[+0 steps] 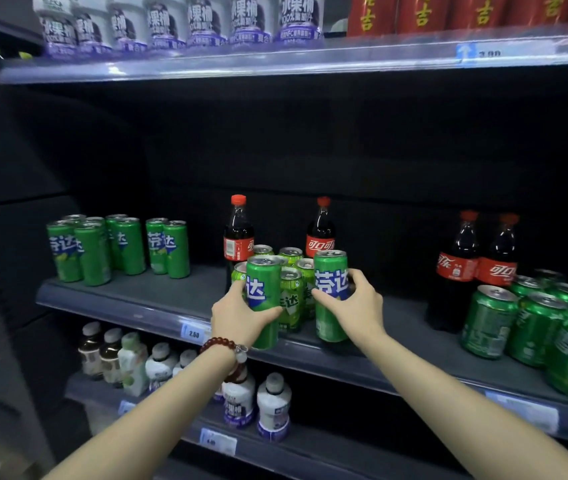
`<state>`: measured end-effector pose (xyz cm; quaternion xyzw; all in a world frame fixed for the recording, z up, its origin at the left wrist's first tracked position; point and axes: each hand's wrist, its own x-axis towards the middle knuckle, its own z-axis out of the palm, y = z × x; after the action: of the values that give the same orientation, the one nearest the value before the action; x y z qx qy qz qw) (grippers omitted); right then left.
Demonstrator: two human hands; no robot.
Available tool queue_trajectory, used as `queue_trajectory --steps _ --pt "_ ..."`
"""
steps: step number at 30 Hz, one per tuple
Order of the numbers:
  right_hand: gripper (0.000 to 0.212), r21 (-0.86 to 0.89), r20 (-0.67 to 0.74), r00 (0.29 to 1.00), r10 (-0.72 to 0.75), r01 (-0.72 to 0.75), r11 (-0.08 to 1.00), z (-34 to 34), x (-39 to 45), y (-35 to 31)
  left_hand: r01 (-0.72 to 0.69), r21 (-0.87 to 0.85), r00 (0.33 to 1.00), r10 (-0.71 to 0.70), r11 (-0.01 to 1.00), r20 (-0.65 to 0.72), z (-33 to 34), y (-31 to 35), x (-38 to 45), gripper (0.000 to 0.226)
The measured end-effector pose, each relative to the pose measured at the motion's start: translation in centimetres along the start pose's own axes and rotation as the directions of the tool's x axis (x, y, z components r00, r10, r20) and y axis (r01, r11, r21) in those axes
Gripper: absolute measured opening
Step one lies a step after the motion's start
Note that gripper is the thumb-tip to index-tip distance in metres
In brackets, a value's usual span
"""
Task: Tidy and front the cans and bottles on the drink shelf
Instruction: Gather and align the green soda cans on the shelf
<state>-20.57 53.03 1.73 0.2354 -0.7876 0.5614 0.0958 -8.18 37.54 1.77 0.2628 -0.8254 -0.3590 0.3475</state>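
On the middle shelf [157,299], my left hand [241,315] grips a tall green can [264,282] near the front edge. My right hand [353,308] grips a second tall green can [331,278] just to its right. Between and behind them stand several lighter green cans [291,299]. Two cola bottles with red caps [239,233] [321,230] stand behind this cluster. At the left is a group of tall green cans [95,251]. Two more cola bottles [457,268] and several short green cans [490,320] fill the right end.
The upper shelf [275,62] carries white-and-purple juice bottles [206,22] and red cans [448,12]. The lower shelf [327,448] holds small white-capped bottles [273,407]. Price tags [192,332] sit on the shelf edges. A red bead bracelet [221,342] circles my left wrist.
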Motion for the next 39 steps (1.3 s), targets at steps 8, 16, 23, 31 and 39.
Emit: queue_trajectory --steps 8,16,23,31,39 --pt "0.055 0.04 0.116 0.993 -0.03 0.025 0.999 3.4 -3.5 -2.1 0.062 0.046 0.994 -0.058 0.997 -0.096 -3.7 -2.1 0.7 0.05" --pt "0.069 -0.003 0.16 0.985 -0.069 0.071 0.997 10.9 -4.8 -6.5 0.1 0.069 0.989 -0.092 0.993 -0.116 -9.2 -7.0 4.2 0.049" --pt "0.064 0.043 0.104 0.993 -0.051 0.046 0.998 19.7 -3.8 -10.8 0.046 0.111 0.998 -0.04 0.993 -0.055 -15.1 -12.4 9.1 0.05" --pt "0.057 0.045 0.053 0.999 -0.002 0.0 0.999 28.0 -2.4 -13.7 0.055 0.119 0.997 -0.049 0.991 -0.051 -20.1 -17.9 15.3 0.055" --pt "0.054 0.061 0.039 0.997 0.065 -0.067 0.996 33.5 -0.2 -14.3 0.106 0.104 0.993 -0.101 0.989 -0.054 -19.4 -21.2 19.5 0.075"
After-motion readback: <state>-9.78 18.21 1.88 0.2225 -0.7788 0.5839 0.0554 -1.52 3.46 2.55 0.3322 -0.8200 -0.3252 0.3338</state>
